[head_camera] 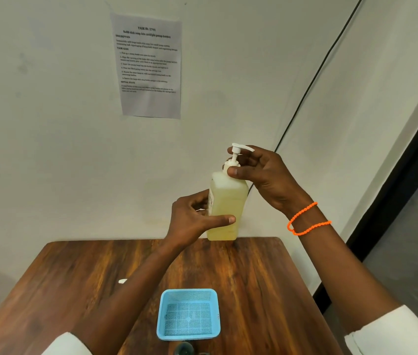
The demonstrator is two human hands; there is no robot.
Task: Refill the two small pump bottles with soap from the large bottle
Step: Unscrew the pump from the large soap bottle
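Your left hand [192, 219] grips the soap bottle [227, 208]; your right hand [261, 175] pinches its pump collar [231, 165] just above.

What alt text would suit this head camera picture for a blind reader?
A person's left hand grips a bottle of yellow soap above a wooden table, while the right hand pinches its white pump. A blue basket sits nearer.

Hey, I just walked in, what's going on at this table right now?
A person is holding a pale yellow translucent plastic bottle of soap up above the far edge of the brown wooden table. The left hand grips its body, while the right hand pinches the collar of its white pump head, which is seated on the neck. A light blue plastic mesh basket sits near the table's front edge, holding nothing visible.
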